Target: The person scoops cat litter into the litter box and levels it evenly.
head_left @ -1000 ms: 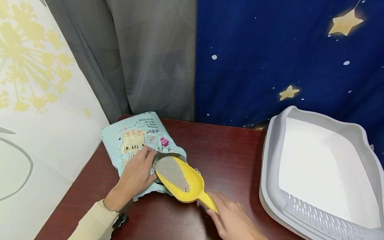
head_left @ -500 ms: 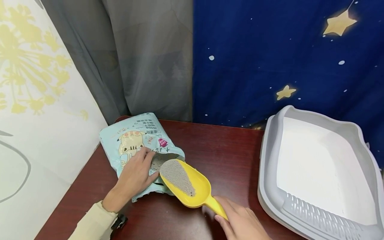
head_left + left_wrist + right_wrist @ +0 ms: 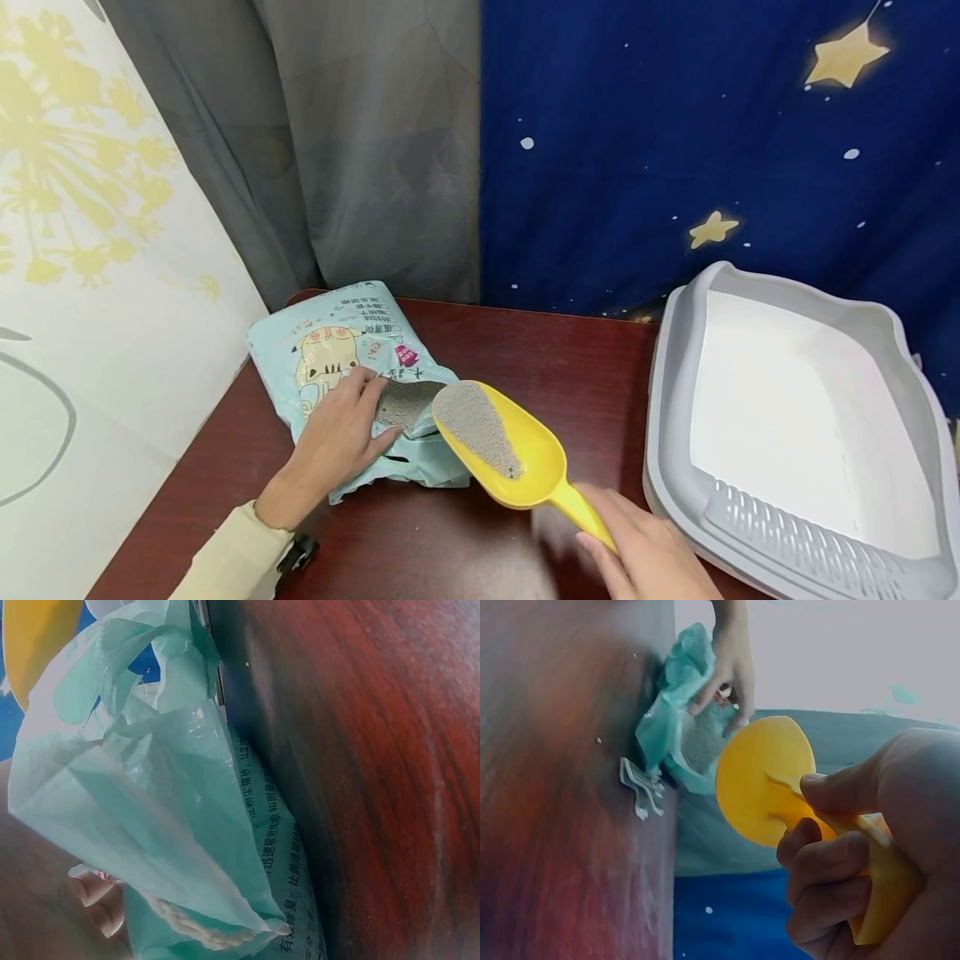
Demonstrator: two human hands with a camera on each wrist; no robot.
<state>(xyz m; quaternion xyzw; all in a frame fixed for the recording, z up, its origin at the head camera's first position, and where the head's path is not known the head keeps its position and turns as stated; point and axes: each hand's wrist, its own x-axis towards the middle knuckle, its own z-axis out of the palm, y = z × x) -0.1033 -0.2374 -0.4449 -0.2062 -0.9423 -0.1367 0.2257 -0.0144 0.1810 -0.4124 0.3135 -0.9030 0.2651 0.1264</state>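
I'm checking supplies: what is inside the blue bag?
Grey granules show at the open end of the bag, next to the left hand. The plastic covers the rest, so how far back they go cannot be seen.

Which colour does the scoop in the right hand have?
The scoop is yellow, both bowl and handle; the head view shows it best.

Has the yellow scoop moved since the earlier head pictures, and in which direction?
Yes: in the head view, the yellow scoop has moved to the right, away from the blue bag and closer to the grey tray.
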